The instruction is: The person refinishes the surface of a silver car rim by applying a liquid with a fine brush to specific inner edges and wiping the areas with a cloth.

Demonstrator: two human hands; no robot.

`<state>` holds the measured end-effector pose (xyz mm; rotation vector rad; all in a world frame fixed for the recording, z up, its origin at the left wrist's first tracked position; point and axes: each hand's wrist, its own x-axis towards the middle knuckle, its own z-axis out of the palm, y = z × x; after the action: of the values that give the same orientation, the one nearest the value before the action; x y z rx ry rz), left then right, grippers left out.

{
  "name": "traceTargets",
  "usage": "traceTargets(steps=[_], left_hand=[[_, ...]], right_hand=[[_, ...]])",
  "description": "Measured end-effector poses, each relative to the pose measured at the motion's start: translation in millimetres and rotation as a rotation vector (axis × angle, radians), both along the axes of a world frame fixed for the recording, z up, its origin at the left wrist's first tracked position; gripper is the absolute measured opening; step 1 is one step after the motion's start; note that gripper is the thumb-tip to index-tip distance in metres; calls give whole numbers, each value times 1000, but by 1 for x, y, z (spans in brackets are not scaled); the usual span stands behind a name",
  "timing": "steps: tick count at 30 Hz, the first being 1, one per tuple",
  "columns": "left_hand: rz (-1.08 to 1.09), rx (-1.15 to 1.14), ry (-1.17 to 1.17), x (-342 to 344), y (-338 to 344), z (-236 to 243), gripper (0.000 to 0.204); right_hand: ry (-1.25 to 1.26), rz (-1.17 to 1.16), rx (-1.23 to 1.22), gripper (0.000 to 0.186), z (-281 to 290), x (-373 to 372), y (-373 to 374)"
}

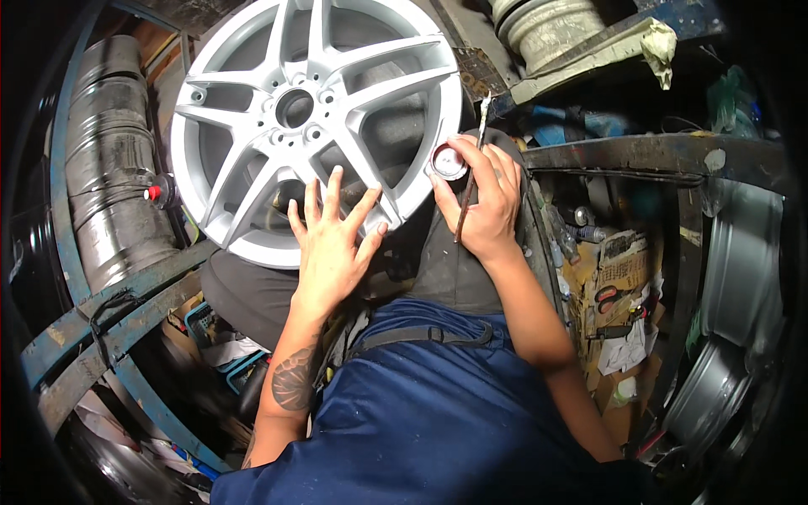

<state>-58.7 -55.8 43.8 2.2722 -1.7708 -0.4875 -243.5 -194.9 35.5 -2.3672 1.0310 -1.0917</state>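
Note:
A silver alloy wheel rim (296,108) with paired spokes lies face up over my knees. My left hand (330,244) is open, fingers spread, over its lower spokes; the fingertips appear to rest on them. At the rim's right edge, my right hand (486,198) is closed on a small round cap (449,162), held between thumb and fingers. The cap has a dark red inside with something pale and shiny in it. A thin paintbrush (468,194) is also in that hand, its pale, caked end pointing up and away. The palm side of the grip is hidden.
Stacked metal wheels (118,160) stand at left behind a blue metal frame (63,168). A dark metal bar (640,158) crosses at right, above cardboard (619,269) and red-handled scissors (606,296). More wheels (711,396) are at far right. A dirty wheel (551,29) sits at the back.

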Motion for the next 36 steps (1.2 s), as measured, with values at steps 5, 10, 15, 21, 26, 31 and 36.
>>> traceTargets(steps=[5, 10, 15, 21, 26, 31, 36], left_hand=[[-20, 17, 26, -13, 8, 1, 54], [48, 8, -25, -2, 1, -1, 51], [-5, -79, -13, -1, -1, -8, 53], [6, -324, 711, -8, 28, -3, 43], [394, -190, 2096, -18, 31, -1, 75], [650, -54, 2108, -32, 42, -21, 56], [412, -85, 2077, -37, 51, -31, 55]], right_hand=[[56, 5, -3, 53, 0, 1, 0], [64, 38, -21, 51, 2, 3, -1], [61, 51, -31, 51, 3, 1, 1], [-47, 186, 178, 52, 15, 1, 21], [-44, 456, 215, 56, 26, 3, 58], [103, 640, 310, 70, 28, 11, 56], [-152, 491, 714, 47, 21, -6, 45]])
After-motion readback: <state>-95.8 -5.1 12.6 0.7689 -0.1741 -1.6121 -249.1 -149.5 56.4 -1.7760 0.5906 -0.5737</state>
